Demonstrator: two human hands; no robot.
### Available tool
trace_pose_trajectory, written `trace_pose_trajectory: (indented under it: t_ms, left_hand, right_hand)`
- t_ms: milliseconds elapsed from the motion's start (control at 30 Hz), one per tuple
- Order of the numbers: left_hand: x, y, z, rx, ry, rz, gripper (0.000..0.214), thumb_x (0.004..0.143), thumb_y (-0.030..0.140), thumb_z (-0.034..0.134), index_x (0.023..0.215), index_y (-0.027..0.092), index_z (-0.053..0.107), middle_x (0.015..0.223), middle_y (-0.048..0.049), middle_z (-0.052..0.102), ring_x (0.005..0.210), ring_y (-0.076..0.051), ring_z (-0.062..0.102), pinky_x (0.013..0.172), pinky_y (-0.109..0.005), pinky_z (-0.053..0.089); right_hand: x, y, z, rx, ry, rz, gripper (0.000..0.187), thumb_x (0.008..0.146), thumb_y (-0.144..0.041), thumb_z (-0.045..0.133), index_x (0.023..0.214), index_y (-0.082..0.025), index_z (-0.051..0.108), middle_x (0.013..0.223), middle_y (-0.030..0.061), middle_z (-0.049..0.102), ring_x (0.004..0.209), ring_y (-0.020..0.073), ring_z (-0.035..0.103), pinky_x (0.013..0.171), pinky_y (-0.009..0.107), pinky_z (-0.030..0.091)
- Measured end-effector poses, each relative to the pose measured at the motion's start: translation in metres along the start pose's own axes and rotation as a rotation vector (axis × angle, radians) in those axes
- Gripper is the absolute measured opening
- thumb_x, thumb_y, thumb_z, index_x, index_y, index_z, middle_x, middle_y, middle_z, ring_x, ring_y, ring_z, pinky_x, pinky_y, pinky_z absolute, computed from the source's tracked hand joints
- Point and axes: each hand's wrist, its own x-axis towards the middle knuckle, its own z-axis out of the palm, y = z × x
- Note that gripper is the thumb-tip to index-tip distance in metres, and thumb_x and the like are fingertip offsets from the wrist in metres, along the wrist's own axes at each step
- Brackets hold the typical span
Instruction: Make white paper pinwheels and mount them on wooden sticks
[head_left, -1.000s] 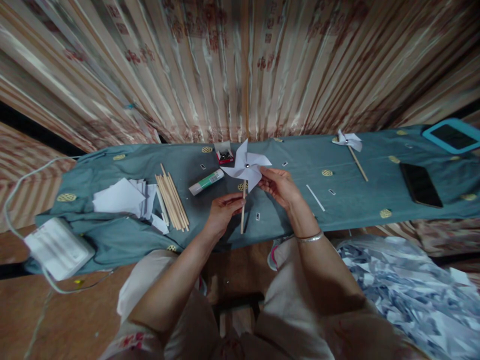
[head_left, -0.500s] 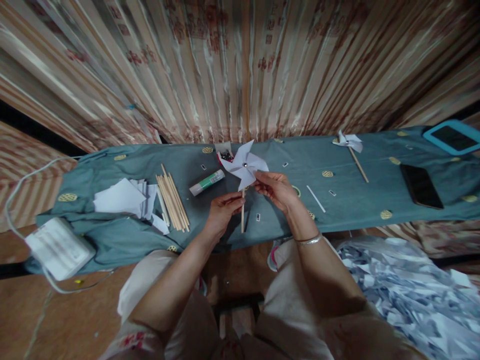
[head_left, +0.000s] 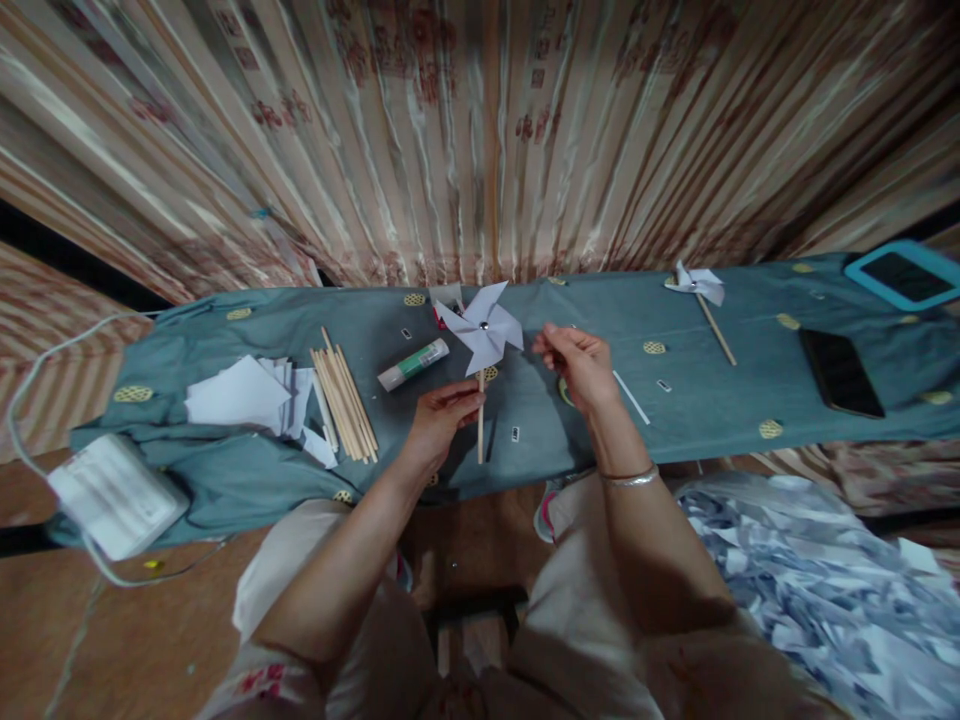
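A white paper pinwheel [head_left: 491, 335] with a silver pin at its centre stands upright on a wooden stick [head_left: 481, 430]. My left hand [head_left: 437, 425] is closed on the stick just below the paper blades. To the right of the blades and apart from them is my right hand [head_left: 577, 362], its fingers curled together; I cannot make out whether anything is between them. A green and white glue stick [head_left: 413, 365] lies left of the pinwheel. Behind the blades sits a small red and white box [head_left: 448, 296], partly hidden.
Left on the cloth-covered table [head_left: 600, 300] are wooden sticks [head_left: 345, 400], paper sheets [head_left: 238, 392] and a white device [head_left: 120, 497]. Another pinwheel [head_left: 697, 285], a phone [head_left: 841, 372] and a blue-framed tablet [head_left: 906, 275] lie right. Paper pieces [head_left: 825, 580] fill a bag below.
My right hand has let go of the pinwheel's blade and moved right, its fingers curling. The blades have turned a little, and the pinwheel has shifted slightly left in my left hand.
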Motion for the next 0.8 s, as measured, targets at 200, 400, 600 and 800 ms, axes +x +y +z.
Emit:
trace_pose_trajectory:
  t_ms: [200, 400, 600, 800]
  left_hand:
    - [-0.005, -0.002, 0.004, 0.046, -0.091, -0.077, 0.041, 0.042, 0.036, 0.094, 0.075, 0.017, 0.079, 0.074, -0.0034, 0.072, 0.064, -0.01, 0.058, 0.066, -0.026, 0.047]
    - [-0.006, -0.005, 0.005, 0.068, -0.116, -0.081, 0.041, 0.043, 0.038, 0.094, 0.075, 0.018, 0.08, 0.077, -0.0048, 0.074, 0.065, -0.011, 0.058, 0.066, -0.026, 0.047]
    - [-0.005, -0.007, 0.004, 0.056, -0.093, -0.073, 0.041, 0.043, 0.036, 0.094, 0.076, 0.017, 0.079, 0.075, -0.0034, 0.072, 0.064, -0.01, 0.057, 0.065, -0.025, 0.046]
    - [-0.004, -0.006, 0.003, 0.035, -0.083, -0.067, 0.041, 0.042, 0.036, 0.093, 0.076, 0.016, 0.079, 0.074, -0.0025, 0.072, 0.064, -0.01, 0.058, 0.066, -0.025, 0.047]
  right_hand:
    - [0.008, 0.002, 0.003, 0.062, 0.014, 0.02, 0.044, 0.057, -0.063, 0.083, 0.074, -0.024, 0.073, 0.078, 0.0015, 0.075, 0.074, 0.0147, 0.066, 0.064, 0.026, 0.05]
    - [0.006, 0.003, 0.007, 0.092, -0.091, 0.082, 0.043, 0.056, -0.062, 0.084, 0.069, -0.023, 0.071, 0.067, 0.0012, 0.073, 0.068, 0.0185, 0.067, 0.058, 0.029, 0.051]
    - [0.004, 0.004, 0.009, 0.16, -0.1, 0.073, 0.038, 0.051, -0.053, 0.09, 0.064, -0.023, 0.07, 0.064, -0.0013, 0.073, 0.059, 0.0152, 0.064, 0.053, 0.026, 0.051]
    - [0.003, 0.004, 0.01, 0.18, -0.108, 0.083, 0.036, 0.049, -0.046, 0.092, 0.062, -0.021, 0.07, 0.056, -0.0048, 0.067, 0.048, 0.0076, 0.054, 0.046, 0.019, 0.044]
